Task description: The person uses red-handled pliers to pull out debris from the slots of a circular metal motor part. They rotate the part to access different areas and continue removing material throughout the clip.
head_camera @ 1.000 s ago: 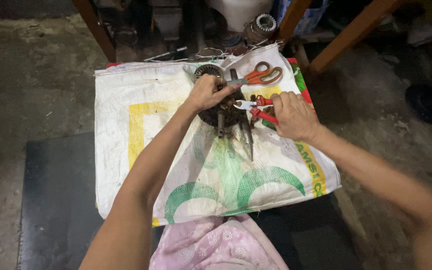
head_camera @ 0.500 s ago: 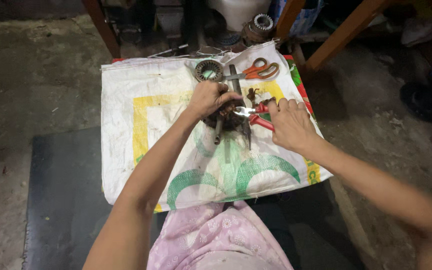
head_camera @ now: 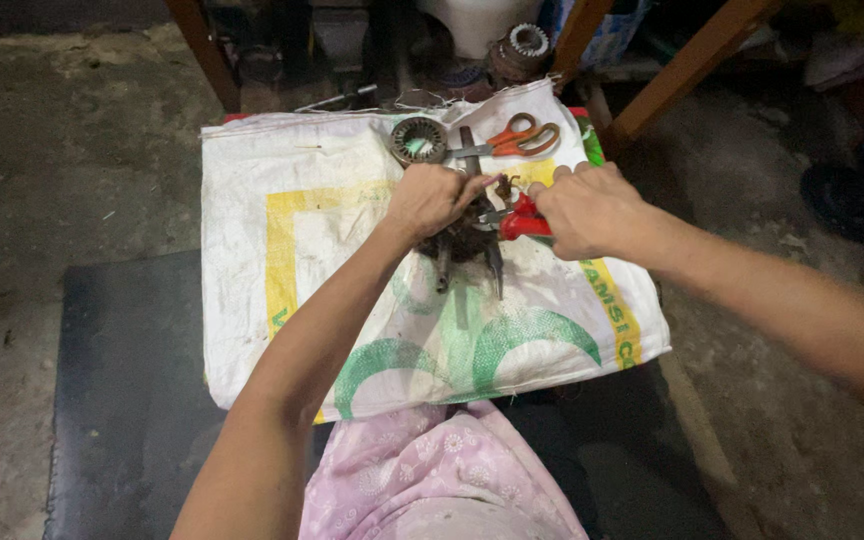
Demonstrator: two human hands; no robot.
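A rough floor-level repair workshop: a woven sack (head_camera: 312,250) spread as a work mat on stained concrete floor (head_camera: 62,150), with orange-handled scissors (head_camera: 512,138), a round metal stator ring (head_camera: 418,140) and wooden bench legs (head_camera: 687,65) around.

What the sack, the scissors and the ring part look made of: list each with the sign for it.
Sack: woven plastic, likely; white printed cloth with fraying edges.
Scissors: grey metal blades, glossy orange handles, probably plastic.
Ring part: dull dark metal with a toothed inner edge, seemingly steel.
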